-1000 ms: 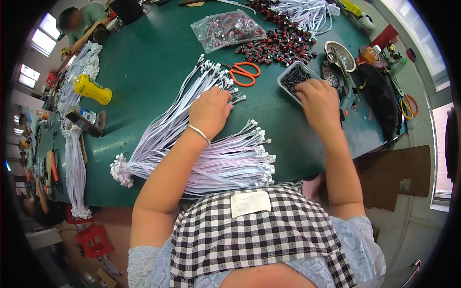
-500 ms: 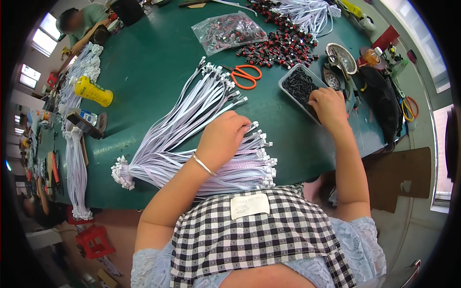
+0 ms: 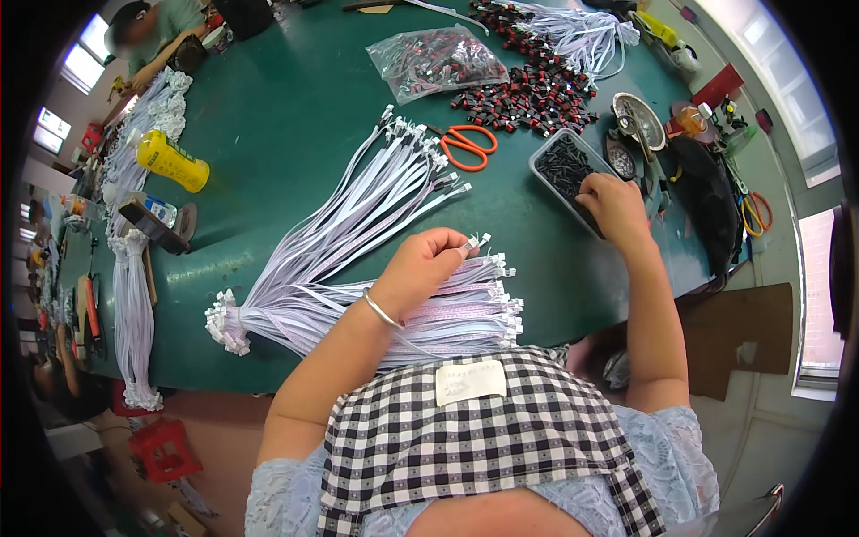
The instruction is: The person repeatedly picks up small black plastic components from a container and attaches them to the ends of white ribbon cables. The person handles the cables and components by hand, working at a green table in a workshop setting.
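Between the thumb and fingertips of my left hand [image 3: 420,268] is the end of a white flat cable, its small white connector [image 3: 472,242] poking out. Below that hand spreads a fanned bundle of white cables [image 3: 447,313], tied at the left with connectors at both ends. A second fan of cables [image 3: 331,210] reaches up and away, some with dark ends. My right hand [image 3: 616,208] dips into a clear plastic box [image 3: 544,183] of short black tube pieces [image 3: 564,165]. Its fingers are bent together, and the tips are hidden among the pieces.
Orange-handled scissors [image 3: 469,148] lie beyond the cables. Behind them are a clear bag [image 3: 436,63] and a pile of black-and-red parts [image 3: 528,98]. A metal bowl [image 3: 639,122] stands right of the box. At left are a yellow bottle [image 3: 172,161] and another cable bundle [image 3: 134,322]; a person sits far left.
My left hand has turned and lifted slightly, bringing a cable's connector into sight at its fingertips. My right hand stays at the box, its fingers a little deeper among the black pieces.
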### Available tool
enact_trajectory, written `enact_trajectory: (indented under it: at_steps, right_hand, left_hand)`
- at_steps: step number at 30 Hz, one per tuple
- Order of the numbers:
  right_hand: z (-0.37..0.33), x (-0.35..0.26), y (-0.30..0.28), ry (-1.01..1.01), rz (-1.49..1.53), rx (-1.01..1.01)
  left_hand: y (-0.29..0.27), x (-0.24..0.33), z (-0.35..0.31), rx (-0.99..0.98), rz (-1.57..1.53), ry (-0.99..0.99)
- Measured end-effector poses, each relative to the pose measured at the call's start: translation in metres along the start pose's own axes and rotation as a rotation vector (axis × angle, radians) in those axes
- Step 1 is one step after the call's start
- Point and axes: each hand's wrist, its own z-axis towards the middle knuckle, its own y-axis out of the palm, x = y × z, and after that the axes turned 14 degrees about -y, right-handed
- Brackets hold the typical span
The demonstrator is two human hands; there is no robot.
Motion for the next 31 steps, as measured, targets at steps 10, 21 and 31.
enact_trajectory:
  at_steps: [10,21,31]
  right_hand:
    - [-0.022,-0.052,-0.022,0.149,0.702,0.224]
    - [-0.034,-0.074,0.011,-0.301,0.229,0.026]
    - [-0.013,-0.111,0.020,0.072,1.244,0.049]
  left_hand:
    - [-0.006,-0.005,0.001,-0.065,-0.167,0.027]
    - [-0.011,-0.006,0.004,-0.149,-0.284,-0.007]
    - [-0.014,-0.009,0.004,-0.163,-0.217,-0.002]
